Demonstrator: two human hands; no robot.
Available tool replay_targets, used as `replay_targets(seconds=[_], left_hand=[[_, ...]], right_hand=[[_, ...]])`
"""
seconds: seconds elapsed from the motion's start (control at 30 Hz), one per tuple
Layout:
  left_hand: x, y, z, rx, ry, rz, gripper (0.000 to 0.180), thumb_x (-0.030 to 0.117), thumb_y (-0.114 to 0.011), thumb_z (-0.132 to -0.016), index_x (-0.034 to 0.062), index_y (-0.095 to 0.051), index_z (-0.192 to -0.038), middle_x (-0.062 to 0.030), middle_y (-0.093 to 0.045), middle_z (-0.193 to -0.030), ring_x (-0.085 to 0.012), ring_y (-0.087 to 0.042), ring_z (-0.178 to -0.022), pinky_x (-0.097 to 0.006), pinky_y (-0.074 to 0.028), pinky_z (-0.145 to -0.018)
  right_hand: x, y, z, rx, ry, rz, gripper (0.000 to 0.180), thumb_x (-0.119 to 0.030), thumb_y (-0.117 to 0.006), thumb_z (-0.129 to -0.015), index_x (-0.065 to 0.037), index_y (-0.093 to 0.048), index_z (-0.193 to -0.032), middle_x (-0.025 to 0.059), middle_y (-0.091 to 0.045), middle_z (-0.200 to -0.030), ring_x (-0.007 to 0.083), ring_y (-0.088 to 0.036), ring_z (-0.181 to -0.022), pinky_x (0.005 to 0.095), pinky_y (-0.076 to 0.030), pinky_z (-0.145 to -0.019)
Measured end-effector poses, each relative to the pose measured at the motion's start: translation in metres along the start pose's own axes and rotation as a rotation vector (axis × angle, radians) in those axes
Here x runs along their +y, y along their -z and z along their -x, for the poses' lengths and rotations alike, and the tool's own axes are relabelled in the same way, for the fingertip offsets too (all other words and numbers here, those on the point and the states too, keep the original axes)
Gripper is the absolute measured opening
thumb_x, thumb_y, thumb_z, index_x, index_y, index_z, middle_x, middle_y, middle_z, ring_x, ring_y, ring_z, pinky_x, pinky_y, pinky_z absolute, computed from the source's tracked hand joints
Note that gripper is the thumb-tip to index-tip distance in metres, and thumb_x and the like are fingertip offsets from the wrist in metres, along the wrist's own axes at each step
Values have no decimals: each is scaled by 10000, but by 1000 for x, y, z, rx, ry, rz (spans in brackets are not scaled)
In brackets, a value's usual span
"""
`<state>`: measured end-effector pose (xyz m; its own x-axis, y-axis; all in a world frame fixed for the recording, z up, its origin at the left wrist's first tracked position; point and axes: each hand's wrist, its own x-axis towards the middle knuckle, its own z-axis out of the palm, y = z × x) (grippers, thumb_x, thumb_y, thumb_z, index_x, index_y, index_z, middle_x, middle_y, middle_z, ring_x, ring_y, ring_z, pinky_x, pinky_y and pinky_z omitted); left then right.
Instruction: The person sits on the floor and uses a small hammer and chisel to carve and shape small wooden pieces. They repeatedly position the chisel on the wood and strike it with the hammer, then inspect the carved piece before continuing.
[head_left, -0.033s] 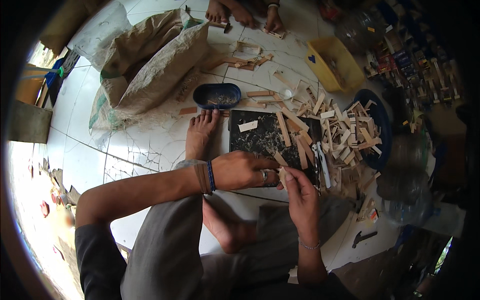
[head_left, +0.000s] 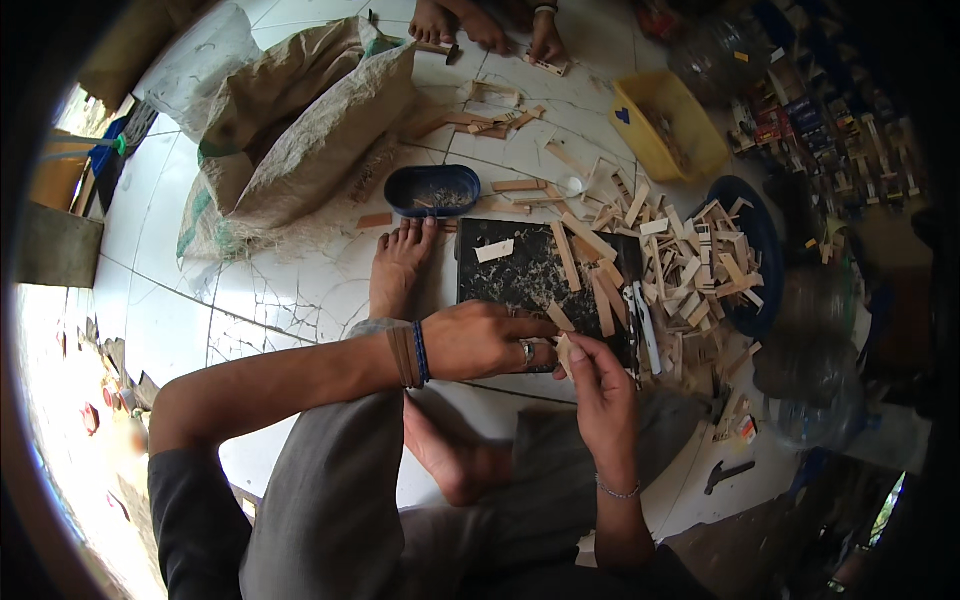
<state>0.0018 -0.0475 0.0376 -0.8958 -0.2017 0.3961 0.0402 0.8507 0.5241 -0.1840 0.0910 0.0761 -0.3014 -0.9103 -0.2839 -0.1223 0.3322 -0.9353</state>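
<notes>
I sit on a white tiled floor with my bare feet out. My left hand (head_left: 480, 340), wearing a ring and wristbands, and my right hand (head_left: 600, 385) meet over the near edge of a black speckled board (head_left: 515, 280). Both pinch a small pale wooden piece (head_left: 565, 350) between their fingertips. A short wooden stick (head_left: 558, 318) lies on the board just beyond my left fingers. More sticks lie on the board's right half.
A heap of cut wooden sticks (head_left: 690, 265) spreads to the right, spilling from a dark blue basin (head_left: 765, 255). Behind are a blue oval tray (head_left: 432, 190), a yellow tub (head_left: 670, 125) and woven sacks (head_left: 300, 130). A hammer (head_left: 728, 475) lies at the right. Another person's hands (head_left: 545, 35) work at the top.
</notes>
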Motion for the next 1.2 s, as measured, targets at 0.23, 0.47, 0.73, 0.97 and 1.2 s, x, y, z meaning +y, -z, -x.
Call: replay_targets(seconds=[0.23,0.47,0.73,0.97,1.2], left_hand=[[-6,-7,-1,53,-162,-210,313,149,-644,-876,106,-664,-1186,-146,-686,-1322,-240,-755,-998,-322,-609,-724],[1,-8,1,4,-57,-96,249,171,-646,-896,130,-706,-1135,-138,-691,-1327,-241,-749,-1004,-337,-598,-730],[0,-10,1,-45,-78,-252,345,172,-637,-895,150,-719,-1229,-166,-681,-1348,-215,-746,-816,-314,-594,-642],[-5,-12,3,-53,-135,-270,344,171,-623,-894,132,-714,-1224,-182,-661,-1375,-200,-745,-790,-294,-596,-628],[-6,-14,3,-29,-144,-269,310,172,-630,-889,128,-716,-1183,-185,-658,-1379,-193,-745,-791,-292,-597,-630]], right_hand=[[3,15,-3,-98,-7,16,292,-186,-595,-1082,2,-677,-1289,51,-715,-973,80,-651,-854,234,-512,-784],[5,15,-7,-87,-58,-80,275,-196,-612,-1076,32,-684,-1213,49,-724,-967,79,-680,-892,226,-518,-808],[-1,9,-9,-81,-41,-76,279,-195,-616,-1075,32,-684,-1223,46,-739,-956,77,-685,-887,224,-522,-828],[0,18,-9,-136,-114,-89,297,-177,-624,-1069,26,-681,-1277,47,-737,-948,72,-683,-899,225,-522,-838],[1,19,-9,-156,-78,-123,303,-157,-640,-1058,28,-679,-1295,53,-731,-1013,93,-691,-904,238,-532,-849]])
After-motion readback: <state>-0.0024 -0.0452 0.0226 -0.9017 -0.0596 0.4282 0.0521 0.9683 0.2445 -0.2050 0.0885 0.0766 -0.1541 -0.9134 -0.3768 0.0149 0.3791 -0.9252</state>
